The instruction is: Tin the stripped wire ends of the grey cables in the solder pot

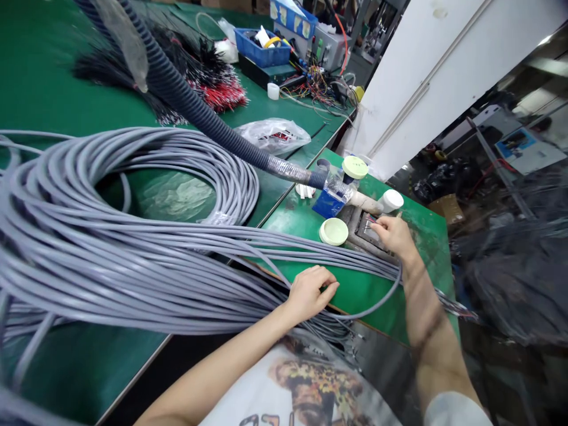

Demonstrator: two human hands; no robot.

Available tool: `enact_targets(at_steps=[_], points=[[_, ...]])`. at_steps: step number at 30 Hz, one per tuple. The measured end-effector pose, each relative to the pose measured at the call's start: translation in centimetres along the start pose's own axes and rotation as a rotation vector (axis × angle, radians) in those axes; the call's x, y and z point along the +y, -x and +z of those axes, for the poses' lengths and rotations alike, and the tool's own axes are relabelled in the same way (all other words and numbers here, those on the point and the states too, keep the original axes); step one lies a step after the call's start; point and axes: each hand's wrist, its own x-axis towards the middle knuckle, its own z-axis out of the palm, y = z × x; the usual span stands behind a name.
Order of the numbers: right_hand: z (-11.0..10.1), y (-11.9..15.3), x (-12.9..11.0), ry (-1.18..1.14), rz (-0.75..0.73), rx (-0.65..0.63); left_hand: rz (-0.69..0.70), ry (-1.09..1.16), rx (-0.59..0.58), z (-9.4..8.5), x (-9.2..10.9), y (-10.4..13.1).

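My right hand (393, 236) is closed, thumb and fingers pinched on the end of a grey cable (390, 289), with thin coloured wires showing at the fingertips. It is over a grimy grey box with a dark recessed top (367, 229), perhaps a solder pot. The held cable loops down and back to the left. Beside the grey cable bundle (284, 245), near the bench's front edge, is my left hand (312, 290). Its fingers are curled, and whatever is under them is hidden. A large coil of grey cable (110, 236) lies to the left.
A ribbed hose (199, 112) crosses above the bench to the grey box. Around that box are a pale round dish (333, 231), a white jar (391, 200), a yellow-lidded container (354, 167) and a blue box (328, 202). Black and red wire bundles (217, 89) lie farther back.
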Motion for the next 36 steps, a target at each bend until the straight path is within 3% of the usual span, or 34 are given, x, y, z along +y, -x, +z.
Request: enact_targets(at_steps=[3,6,17,22,27,32,36], points=[[0.6,0.5,3.9,-0.004,0.143,0.023,-0.003,-0.010,-0.011,0.0,0.1,-0.1],[2.0,0.6,5.9,0.012,0.204,0.014,-0.009,-0.009,-0.016,0.0,0.2,-0.1],[4.5,-0.5,7.0,0.061,0.288,-0.014,-0.014,-0.021,-0.016,-0.1,0.4,-0.2],[4.6,-0.5,7.1,0.042,0.279,0.001,-0.035,-0.038,-0.040,-0.2,0.5,-0.2],[2.2,0.5,5.4,-0.053,0.155,0.008,-0.034,-0.051,-0.040,0.0,0.4,-0.3],[0.1,1.1,0.5,-0.168,-0.065,-0.019,-0.028,-0.070,-0.049,0.2,0.3,-0.2],[0.6,0.3,-3.4,-0.141,-0.198,-0.066,-0.026,-0.072,-0.055,0.1,0.3,-0.2]])
